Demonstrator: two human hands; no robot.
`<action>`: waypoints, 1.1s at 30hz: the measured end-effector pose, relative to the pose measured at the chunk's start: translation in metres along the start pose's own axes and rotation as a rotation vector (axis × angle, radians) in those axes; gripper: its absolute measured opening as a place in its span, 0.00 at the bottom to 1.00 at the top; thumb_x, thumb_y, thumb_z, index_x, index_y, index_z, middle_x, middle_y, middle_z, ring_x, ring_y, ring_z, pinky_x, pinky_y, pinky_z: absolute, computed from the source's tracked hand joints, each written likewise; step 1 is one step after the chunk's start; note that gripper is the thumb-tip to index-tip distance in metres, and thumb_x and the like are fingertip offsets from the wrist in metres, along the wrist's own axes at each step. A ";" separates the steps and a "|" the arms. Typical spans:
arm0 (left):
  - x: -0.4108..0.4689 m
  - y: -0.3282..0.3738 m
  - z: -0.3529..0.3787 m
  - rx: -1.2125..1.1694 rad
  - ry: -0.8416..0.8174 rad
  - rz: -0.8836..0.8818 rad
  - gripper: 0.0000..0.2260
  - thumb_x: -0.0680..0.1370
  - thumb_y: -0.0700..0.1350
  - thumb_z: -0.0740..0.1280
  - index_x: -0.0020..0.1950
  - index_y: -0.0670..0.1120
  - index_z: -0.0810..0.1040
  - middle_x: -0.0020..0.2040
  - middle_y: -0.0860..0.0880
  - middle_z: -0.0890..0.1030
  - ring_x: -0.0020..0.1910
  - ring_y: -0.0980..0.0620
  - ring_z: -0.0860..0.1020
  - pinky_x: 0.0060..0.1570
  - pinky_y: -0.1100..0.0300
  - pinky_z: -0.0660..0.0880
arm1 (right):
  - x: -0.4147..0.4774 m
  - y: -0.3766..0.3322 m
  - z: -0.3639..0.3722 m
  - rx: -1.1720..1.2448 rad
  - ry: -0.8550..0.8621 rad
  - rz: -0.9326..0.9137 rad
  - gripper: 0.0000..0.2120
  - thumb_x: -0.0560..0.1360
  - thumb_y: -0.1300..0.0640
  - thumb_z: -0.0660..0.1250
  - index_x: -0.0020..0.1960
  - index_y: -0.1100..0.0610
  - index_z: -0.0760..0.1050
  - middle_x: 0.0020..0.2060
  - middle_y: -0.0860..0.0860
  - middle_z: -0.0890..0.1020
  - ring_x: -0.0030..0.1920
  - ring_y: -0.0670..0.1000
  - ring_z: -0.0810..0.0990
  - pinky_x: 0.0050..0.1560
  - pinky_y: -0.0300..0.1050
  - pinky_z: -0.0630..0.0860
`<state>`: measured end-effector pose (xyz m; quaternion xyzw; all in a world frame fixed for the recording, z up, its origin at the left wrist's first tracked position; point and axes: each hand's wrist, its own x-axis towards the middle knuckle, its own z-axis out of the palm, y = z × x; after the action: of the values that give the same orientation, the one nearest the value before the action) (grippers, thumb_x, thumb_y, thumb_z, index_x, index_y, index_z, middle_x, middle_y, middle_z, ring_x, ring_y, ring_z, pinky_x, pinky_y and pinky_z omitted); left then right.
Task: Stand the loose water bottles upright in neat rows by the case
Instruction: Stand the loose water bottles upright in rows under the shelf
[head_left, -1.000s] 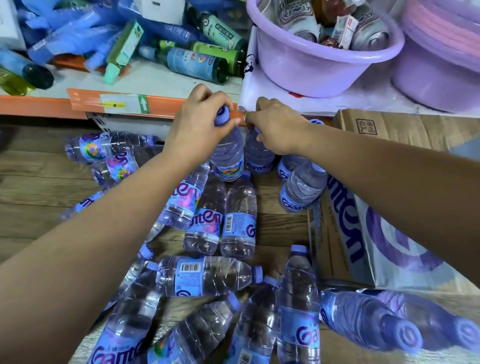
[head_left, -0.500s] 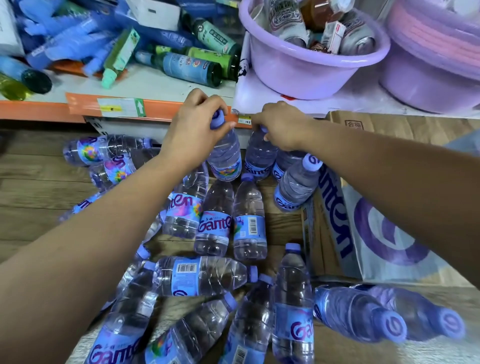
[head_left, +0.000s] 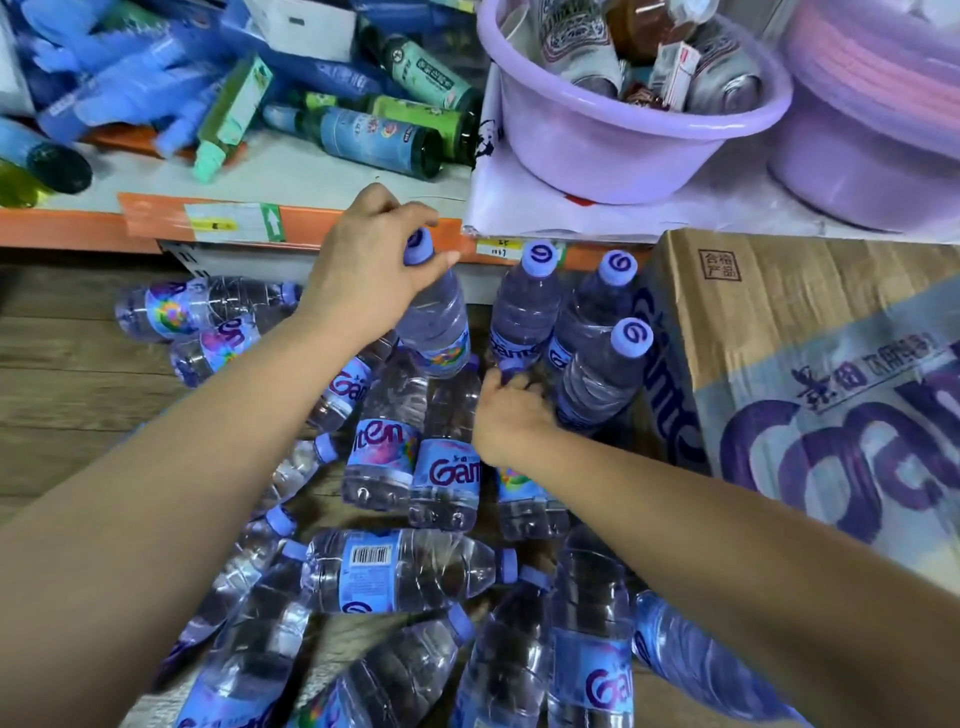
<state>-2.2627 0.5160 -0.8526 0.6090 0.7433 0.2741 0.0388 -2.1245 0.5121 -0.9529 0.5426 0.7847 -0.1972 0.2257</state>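
Three water bottles stand upright beside the cardboard case (head_left: 769, 322): one (head_left: 524, 306), a second (head_left: 597, 301) and a third (head_left: 602, 379). My left hand (head_left: 369, 270) grips the neck of another upright bottle (head_left: 439, 327) just left of them, its purple cap showing between my fingers. My right hand (head_left: 511, 410) is lower, fingers curled around the neck of a lying bottle (head_left: 527, 493) whose body runs under my wrist. Several more bottles lie loose on the wooden floor, such as one (head_left: 400, 571) crosswise in the middle and one (head_left: 197, 306) at the far left.
An orange-edged low shelf (head_left: 156, 223) runs behind the bottles, carrying green and blue bottles (head_left: 374, 137) and blue packets. A purple basin (head_left: 623, 145) with cans and a stack of purple tubs (head_left: 872, 156) sit at the back right. Bare wooden floor (head_left: 67, 395) lies left.
My right hand has let go of the upright bottle near the case and dropped to the neck of a lying bottle. My left hand still holds its upright bottle.
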 end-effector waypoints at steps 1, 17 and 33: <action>0.002 -0.001 0.000 0.021 -0.019 0.013 0.14 0.73 0.50 0.70 0.54 0.44 0.80 0.47 0.41 0.71 0.48 0.43 0.75 0.51 0.56 0.70 | 0.003 -0.001 0.005 0.003 -0.002 0.029 0.33 0.71 0.62 0.66 0.71 0.59 0.53 0.70 0.70 0.57 0.69 0.68 0.60 0.67 0.58 0.61; 0.016 0.036 -0.015 -0.119 -0.298 -0.174 0.13 0.64 0.45 0.78 0.45 0.44 0.81 0.44 0.50 0.76 0.41 0.52 0.72 0.41 0.65 0.65 | -0.042 0.015 -0.038 0.273 0.106 -0.140 0.28 0.68 0.57 0.69 0.63 0.51 0.60 0.60 0.56 0.65 0.62 0.61 0.65 0.54 0.53 0.71; -0.010 0.103 0.014 -0.154 -0.288 -0.168 0.17 0.70 0.47 0.74 0.55 0.41 0.78 0.52 0.41 0.75 0.46 0.39 0.79 0.50 0.47 0.78 | -0.105 0.102 -0.051 0.474 0.167 -0.238 0.11 0.70 0.64 0.66 0.48 0.56 0.67 0.47 0.54 0.71 0.47 0.58 0.74 0.46 0.47 0.73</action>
<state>-2.1636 0.5228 -0.8207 0.5728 0.7552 0.2360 0.2142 -2.0035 0.4944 -0.8577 0.4987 0.7907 -0.3551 0.0022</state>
